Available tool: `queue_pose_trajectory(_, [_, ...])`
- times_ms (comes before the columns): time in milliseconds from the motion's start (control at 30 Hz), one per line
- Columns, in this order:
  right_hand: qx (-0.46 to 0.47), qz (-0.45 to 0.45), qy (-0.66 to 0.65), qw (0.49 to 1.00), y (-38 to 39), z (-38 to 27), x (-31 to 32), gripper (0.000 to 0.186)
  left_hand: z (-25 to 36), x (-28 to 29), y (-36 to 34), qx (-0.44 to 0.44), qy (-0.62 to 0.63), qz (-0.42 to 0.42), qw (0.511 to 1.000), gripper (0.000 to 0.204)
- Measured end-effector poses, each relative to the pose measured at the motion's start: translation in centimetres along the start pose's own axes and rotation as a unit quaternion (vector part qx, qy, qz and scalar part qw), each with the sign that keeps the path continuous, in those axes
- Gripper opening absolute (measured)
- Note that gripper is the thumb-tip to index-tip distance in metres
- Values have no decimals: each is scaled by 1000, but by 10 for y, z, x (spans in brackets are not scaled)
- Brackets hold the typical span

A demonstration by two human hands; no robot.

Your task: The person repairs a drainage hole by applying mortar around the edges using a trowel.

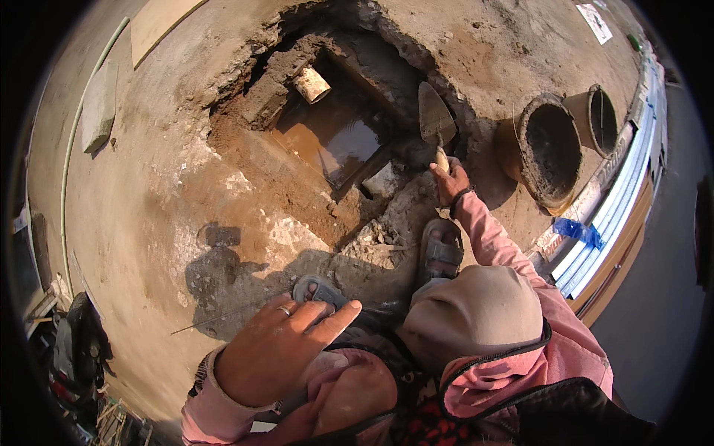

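My right hand (451, 181) is stretched forward and grips the wooden handle of a pointed steel trowel (434, 116), whose blade points up over the right rim of a dug pit (253, 111). Muddy brown water (338, 137) stands in the pit bottom, and a short pale pipe end (312, 84) sticks out of its far wall. My left hand (279, 346), with a ring on one finger, rests flat with fingers spread on my left knee. It holds nothing. My sandalled feet (440, 249) stand on rubble at the pit's near edge.
Two empty mortar-caked buckets (550, 149) lie on their sides right of the pit. A blue plastic scrap (579, 230) lies by a stepped kerb at the right. A flat grey slab (99, 104) and a thin pale pipe (74, 141) lie at the left on bare concrete.
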State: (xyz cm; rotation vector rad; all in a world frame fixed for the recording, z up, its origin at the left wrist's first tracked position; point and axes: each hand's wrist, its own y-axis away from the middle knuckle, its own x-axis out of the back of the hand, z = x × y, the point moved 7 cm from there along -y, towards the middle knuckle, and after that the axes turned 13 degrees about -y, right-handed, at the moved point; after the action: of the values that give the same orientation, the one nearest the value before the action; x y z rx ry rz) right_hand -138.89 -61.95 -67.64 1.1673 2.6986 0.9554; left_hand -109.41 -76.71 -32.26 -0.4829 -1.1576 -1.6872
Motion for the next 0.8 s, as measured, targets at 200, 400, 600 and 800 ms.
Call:
queue_pose_trajectory(200, [-116, -11, -298, 947, 29, 37, -59, 34, 6, 8, -3, -30, -16, 51, 998, 54])
queue_pose_trajectory(400, [-210, 38, -514, 831, 21, 27, -111, 18, -1, 4, -5, 3, 57, -2, 998, 62])
queue_pose_trajectory(600, [-208, 51, -514, 831, -30, 48, -139, 19, 0, 6, -10, 25, 60, -32, 997, 65])
queue_pose_trajectory(800, [-204, 61, -419, 883, -58, 40, -168, 22, -6, 1, -8, 71, 109, -64, 989, 63])
